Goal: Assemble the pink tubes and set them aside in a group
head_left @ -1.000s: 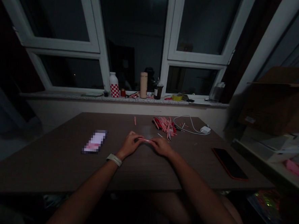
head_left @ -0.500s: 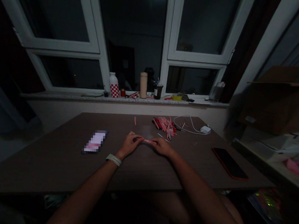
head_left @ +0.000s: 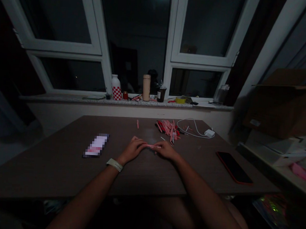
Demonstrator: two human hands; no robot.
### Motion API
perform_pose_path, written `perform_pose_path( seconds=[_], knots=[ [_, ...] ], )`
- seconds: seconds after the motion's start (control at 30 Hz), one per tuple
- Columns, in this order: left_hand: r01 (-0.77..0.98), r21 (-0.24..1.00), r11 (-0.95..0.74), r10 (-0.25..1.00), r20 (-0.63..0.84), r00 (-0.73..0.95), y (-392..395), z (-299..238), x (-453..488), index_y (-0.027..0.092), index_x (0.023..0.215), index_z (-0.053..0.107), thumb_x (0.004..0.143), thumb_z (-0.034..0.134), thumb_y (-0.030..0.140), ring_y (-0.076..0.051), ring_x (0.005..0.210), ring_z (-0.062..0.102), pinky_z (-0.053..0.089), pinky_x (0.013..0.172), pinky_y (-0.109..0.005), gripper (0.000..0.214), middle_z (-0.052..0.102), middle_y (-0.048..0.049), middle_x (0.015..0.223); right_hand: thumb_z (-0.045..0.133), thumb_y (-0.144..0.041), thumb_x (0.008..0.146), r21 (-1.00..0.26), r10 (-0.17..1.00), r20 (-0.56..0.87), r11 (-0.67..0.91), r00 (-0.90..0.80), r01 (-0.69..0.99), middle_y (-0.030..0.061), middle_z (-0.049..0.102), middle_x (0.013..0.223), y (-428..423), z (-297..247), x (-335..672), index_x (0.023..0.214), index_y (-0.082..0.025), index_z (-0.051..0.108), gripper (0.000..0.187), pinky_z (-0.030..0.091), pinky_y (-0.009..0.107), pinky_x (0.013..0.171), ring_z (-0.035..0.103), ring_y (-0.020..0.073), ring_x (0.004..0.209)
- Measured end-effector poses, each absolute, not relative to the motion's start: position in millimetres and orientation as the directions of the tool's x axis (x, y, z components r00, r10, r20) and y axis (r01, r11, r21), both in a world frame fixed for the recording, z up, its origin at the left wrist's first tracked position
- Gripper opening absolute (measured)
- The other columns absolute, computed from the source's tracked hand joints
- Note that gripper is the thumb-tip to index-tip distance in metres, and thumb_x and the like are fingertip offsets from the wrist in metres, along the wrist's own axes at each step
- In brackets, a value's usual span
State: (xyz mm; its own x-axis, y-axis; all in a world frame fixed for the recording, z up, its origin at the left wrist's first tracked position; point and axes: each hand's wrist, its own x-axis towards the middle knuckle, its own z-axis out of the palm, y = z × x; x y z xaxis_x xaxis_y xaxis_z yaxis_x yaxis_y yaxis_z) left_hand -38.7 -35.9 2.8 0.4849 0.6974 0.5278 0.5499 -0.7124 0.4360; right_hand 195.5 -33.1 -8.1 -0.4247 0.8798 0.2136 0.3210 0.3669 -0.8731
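Both hands rest on the brown table [head_left: 61, 164] near its middle, fingertips meeting. My left hand [head_left: 132, 150], with a pale watch on its wrist, and my right hand [head_left: 165, 151] each pinch one end of a thin pink strip [head_left: 151, 146] stretched between them. Fingers of both hands are closed on it. Just beyond my right hand lies a pile of pink and red sticks [head_left: 169, 127], and a single pink stick [head_left: 137, 124] lies apart to its left.
A white charger and cable [head_left: 202, 131] lie behind the pile. A dark phone [head_left: 234, 167] sits at the right; a blurred flat item [head_left: 96, 145] at the left. Bottles, cups and tape stand on the windowsill [head_left: 66, 98]. Cardboard box [head_left: 283, 101] and papers at right.
Both hands have stayed in nearly the same place; the fingers have shifted slightly along the pink strip, which now shows a little more between them.
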Motion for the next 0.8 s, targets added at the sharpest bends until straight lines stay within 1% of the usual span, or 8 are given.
perform_pose_path(
  seconds=[0.07,0.17,0.27,0.37,0.47,0.63,0.8],
  knots=[
    [0.568,0.408,-0.715,0.69,0.546,0.476,-35,2,-40,0.024,0.107,0.076,0.1,0.051,0.043,-0.023,0.101,0.053,0.041,0.095,-0.037,0.032,0.07,-0.0066,0.103,0.068,-0.051,0.084,-0.925,0.897,0.219,0.316,-0.384,0.212,0.0023,0.071,0.069,-31,-6,195,0.094,-0.013,0.077,0.04,0.039,0.022,0.054,0.055,0.0124,0.056],
    [0.592,0.428,-0.683,0.709,0.582,0.397,-31,-1,-41,0.022,0.107,0.075,0.1,0.052,0.043,-0.022,0.099,0.054,0.042,0.091,-0.036,0.032,0.067,-0.0069,0.099,0.061,-0.051,0.09,-0.983,0.932,0.182,0.174,-0.313,-0.056,0.005,0.074,0.072,-27,1,197,0.101,-0.013,0.074,0.041,0.038,0.02,0.047,0.054,0.0107,0.049],
    [0.579,0.47,-0.666,0.723,0.598,0.346,-28,-3,-40,0.02,0.104,0.075,0.099,0.054,0.044,-0.022,0.096,0.056,0.043,0.088,-0.035,0.032,0.068,-0.0065,0.096,0.05,-0.05,0.098,-0.938,0.94,0.099,-0.022,-0.327,-0.346,0.0074,0.074,0.074,-26,9,201,0.107,-0.012,0.072,0.045,0.042,0.019,0.045,0.059,0.0109,0.05],
    [0.542,0.532,-0.651,0.748,0.574,0.335,-28,-4,-37,0.02,0.103,0.075,0.098,0.054,0.044,-0.021,0.094,0.058,0.043,0.087,-0.034,0.032,0.071,-0.0059,0.096,0.044,-0.043,0.102,-0.849,0.924,0.061,-0.15,-0.377,-0.507,0.009,0.075,0.078,-28,14,205,0.104,-0.012,0.072,0.042,0.046,0.018,0.045,0.064,0.0114,0.054],
    [0.517,0.61,-0.6,0.798,0.5,0.337,-30,-4,-33,0.02,0.103,0.076,0.096,0.055,0.046,-0.021,0.091,0.06,0.045,0.083,-0.032,0.034,0.073,-0.0058,0.095,0.044,-0.035,0.104,-0.805,0.933,0.036,-0.185,-0.358,-0.563,0.0082,0.075,0.076,-30,16,204,0.098,-0.011,0.071,0.037,0.047,0.017,0.044,0.064,0.0107,0.053],
    [0.454,0.711,-0.537,0.837,0.382,0.392,-31,-2,-31,0.016,0.093,0.076,0.093,0.055,0.051,-0.021,0.085,0.063,0.046,0.079,-0.03,0.04,0.073,-0.0065,0.087,0.044,-0.045,0.104,-0.797,0.935,0.04,-0.183,-0.353,-0.576,0.0085,0.076,0.076,-30,16,203,0.099,-0.013,0.07,0.042,0.048,0.017,0.042,0.064,0.0107,0.05],
    [0.379,0.793,-0.477,0.845,0.295,0.447,-32,-1,-29,0.013,0.093,0.074,0.092,0.054,0.054,-0.019,0.08,0.063,0.046,0.076,-0.028,0.045,0.072,-0.0059,0.083,0.041,-0.034,0.105,-0.78,0.943,-0.039,-0.234,-0.329,-0.58,0.0103,0.076,0.072,-31,20,205,0.094,-0.01,0.07,0.039,0.049,0.016,0.043,0.067,0.0114,0.051]
  ],
)
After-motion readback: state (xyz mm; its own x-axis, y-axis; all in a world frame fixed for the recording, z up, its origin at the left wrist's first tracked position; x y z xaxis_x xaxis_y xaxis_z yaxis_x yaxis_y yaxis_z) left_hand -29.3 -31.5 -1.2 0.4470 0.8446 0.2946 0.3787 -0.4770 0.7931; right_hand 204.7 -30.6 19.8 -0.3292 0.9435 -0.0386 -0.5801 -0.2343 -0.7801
